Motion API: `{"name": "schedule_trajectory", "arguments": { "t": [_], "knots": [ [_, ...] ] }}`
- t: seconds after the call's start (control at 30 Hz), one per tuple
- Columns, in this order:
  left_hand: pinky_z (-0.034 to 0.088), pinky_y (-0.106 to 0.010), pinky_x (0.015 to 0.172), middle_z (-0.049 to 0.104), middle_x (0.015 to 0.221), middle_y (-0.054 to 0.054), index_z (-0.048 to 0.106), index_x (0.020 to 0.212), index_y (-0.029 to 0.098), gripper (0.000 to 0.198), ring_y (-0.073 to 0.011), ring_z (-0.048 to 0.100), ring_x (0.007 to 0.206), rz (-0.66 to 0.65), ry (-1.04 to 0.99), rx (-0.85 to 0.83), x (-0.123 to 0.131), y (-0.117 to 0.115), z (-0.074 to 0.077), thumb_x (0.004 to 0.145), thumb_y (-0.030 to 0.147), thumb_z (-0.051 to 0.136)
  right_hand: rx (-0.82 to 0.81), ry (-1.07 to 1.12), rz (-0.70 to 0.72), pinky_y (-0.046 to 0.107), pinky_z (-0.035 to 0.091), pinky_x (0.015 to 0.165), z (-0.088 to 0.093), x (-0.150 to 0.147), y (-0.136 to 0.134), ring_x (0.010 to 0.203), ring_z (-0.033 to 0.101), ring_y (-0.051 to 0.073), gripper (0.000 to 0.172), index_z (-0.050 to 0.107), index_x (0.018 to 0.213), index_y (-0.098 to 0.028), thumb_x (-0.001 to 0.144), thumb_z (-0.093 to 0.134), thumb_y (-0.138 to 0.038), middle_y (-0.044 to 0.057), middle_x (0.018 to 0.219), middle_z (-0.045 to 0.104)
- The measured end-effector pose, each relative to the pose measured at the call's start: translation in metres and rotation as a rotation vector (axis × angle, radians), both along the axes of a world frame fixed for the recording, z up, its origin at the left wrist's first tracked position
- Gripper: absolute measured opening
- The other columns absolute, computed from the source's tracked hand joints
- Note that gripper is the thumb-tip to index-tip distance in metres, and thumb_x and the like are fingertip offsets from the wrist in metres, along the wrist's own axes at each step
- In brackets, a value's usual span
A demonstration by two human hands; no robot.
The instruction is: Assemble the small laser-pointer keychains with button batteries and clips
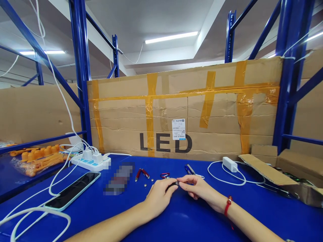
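My left hand [160,193] and my right hand [198,188] meet above the blue tabletop, fingertips pinched together on a small dark piece [177,183] with a shiny end. Fingers cover most of it, so its kind does not show. Just behind my left hand lies a red carabiner [165,175], partly hidden. Two short red tubes with metal ends [142,174] lie to the left. Small round silver discs, one nearer [145,185] and one farther [152,179], are beside my left hand. Beyond my right hand rest a blue tube [187,169] and a silver one [191,169].
At left are a phone [74,191], a white power strip [91,163] with trailing cables and bagged orange parts [41,159]. A white adapter [229,164] and an opened carton [300,168] stand at right. A taped cardboard sheet [126,124] closes the back between blue posts.
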State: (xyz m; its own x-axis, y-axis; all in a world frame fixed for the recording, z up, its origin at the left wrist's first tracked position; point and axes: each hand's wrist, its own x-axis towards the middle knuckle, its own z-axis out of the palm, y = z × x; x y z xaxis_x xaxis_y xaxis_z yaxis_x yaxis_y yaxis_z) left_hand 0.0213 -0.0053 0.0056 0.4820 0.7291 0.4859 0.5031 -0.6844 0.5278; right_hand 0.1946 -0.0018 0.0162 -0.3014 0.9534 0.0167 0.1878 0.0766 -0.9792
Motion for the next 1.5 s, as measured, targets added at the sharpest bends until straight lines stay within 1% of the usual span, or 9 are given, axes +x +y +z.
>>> {"name": "schedule_trajectory", "arguments": {
  "t": [0.23,0.43,0.63,0.87,1.0,1.1,1.3,1.4,1.5],
  "knots": [
    [0.045,-0.023,0.07,0.064,0.068,0.0,0.063,0.096,0.019,0.025,-0.0148,0.058,0.066,-0.009,0.018,0.023,-0.0001,0.0,0.0002,0.088,0.022,0.04,0.009,0.022,0.009,0.017,0.027,0.04,-0.0012,0.0013,0.0003,0.043,0.037,0.003,0.048,0.066,0.089,-0.016,0.056,0.072,-0.05,-0.005,0.055,0.048],
    [0.044,-0.023,0.065,0.064,0.067,-0.001,0.061,0.104,0.02,0.028,-0.0145,0.057,0.063,-0.008,0.01,0.017,-0.0003,0.0025,-0.0021,0.088,0.026,0.039,0.045,0.024,0.043,0.016,0.027,0.04,-0.0057,0.0033,0.0047,0.043,0.037,0.003,0.046,0.066,0.09,-0.015,0.059,0.07,-0.049,-0.006,0.051,0.046],
    [0.042,-0.022,0.059,0.063,0.068,-0.001,0.063,0.096,0.018,0.028,-0.0138,0.055,0.06,-0.011,0.042,0.001,-0.0005,0.0041,-0.0017,0.087,0.027,0.039,0.083,0.003,0.056,0.016,0.029,0.04,-0.0062,0.0054,0.0051,0.043,0.037,0.003,0.044,0.067,0.089,-0.014,0.06,0.069,-0.048,-0.006,0.051,0.047],
    [0.04,-0.022,0.057,0.056,0.06,0.001,0.06,0.097,0.016,0.03,-0.013,0.051,0.056,-0.01,0.031,-0.006,0.0006,0.0076,-0.0031,0.088,0.029,0.035,0.199,0.005,-0.041,0.019,0.031,0.041,-0.0059,0.0032,0.0061,0.042,0.041,0.004,0.04,0.07,0.08,-0.014,0.056,0.071,-0.046,-0.002,0.059,0.058],
    [0.041,-0.023,0.066,0.059,0.074,-0.001,0.057,0.098,0.017,0.026,-0.0141,0.054,0.067,-0.023,0.029,0.002,0.0019,0.0049,-0.0006,0.088,0.027,0.035,0.289,-0.011,-0.082,0.02,0.034,0.042,-0.0045,0.0013,0.0077,0.044,0.043,0.004,0.039,0.07,0.074,-0.014,0.053,0.072,-0.047,0.002,0.075,0.064],
    [0.04,-0.024,0.072,0.059,0.086,-0.002,0.055,0.093,0.018,0.021,-0.0146,0.054,0.077,-0.035,0.036,0.011,0.0019,0.0038,0.0002,0.087,0.025,0.036,0.287,-0.039,-0.078,0.02,0.034,0.042,-0.0041,0.0029,0.008,0.043,0.043,0.004,0.037,0.07,0.073,-0.014,0.055,0.071,-0.046,0.001,0.066,0.063],
    [0.039,-0.022,0.063,0.051,0.069,0.002,0.051,0.094,0.017,0.022,-0.0122,0.05,0.063,-0.074,0.075,-0.015,-0.0008,0.0063,-0.0031,0.089,0.022,0.03,0.233,-0.069,-0.067,0.019,0.031,0.04,-0.0032,0.0062,0.0047,0.039,0.04,0.004,0.033,0.069,0.073,-0.012,0.057,0.071,-0.041,-0.004,0.047,0.054],
    [0.038,-0.022,0.062,0.049,0.068,0.003,0.049,0.091,0.018,0.019,-0.0117,0.048,0.062,-0.092,0.059,-0.031,-0.0018,0.0061,-0.0046,0.088,0.021,0.031,0.234,-0.076,-0.059,0.019,0.03,0.04,-0.0049,0.0053,0.0039,0.039,0.041,0.004,0.033,0.067,0.073,-0.012,0.057,0.07,-0.041,-0.004,0.047,0.052],
    [0.037,-0.022,0.061,0.048,0.067,0.003,0.048,0.089,0.018,0.016,-0.0117,0.047,0.061,-0.102,0.047,-0.036,-0.0022,0.0047,-0.0057,0.088,0.02,0.032,0.257,-0.091,-0.048,0.019,0.031,0.041,-0.0076,0.0041,0.0042,0.04,0.042,0.004,0.032,0.065,0.069,-0.012,0.058,0.07,-0.042,-0.002,0.054,0.057]
  ]
}}
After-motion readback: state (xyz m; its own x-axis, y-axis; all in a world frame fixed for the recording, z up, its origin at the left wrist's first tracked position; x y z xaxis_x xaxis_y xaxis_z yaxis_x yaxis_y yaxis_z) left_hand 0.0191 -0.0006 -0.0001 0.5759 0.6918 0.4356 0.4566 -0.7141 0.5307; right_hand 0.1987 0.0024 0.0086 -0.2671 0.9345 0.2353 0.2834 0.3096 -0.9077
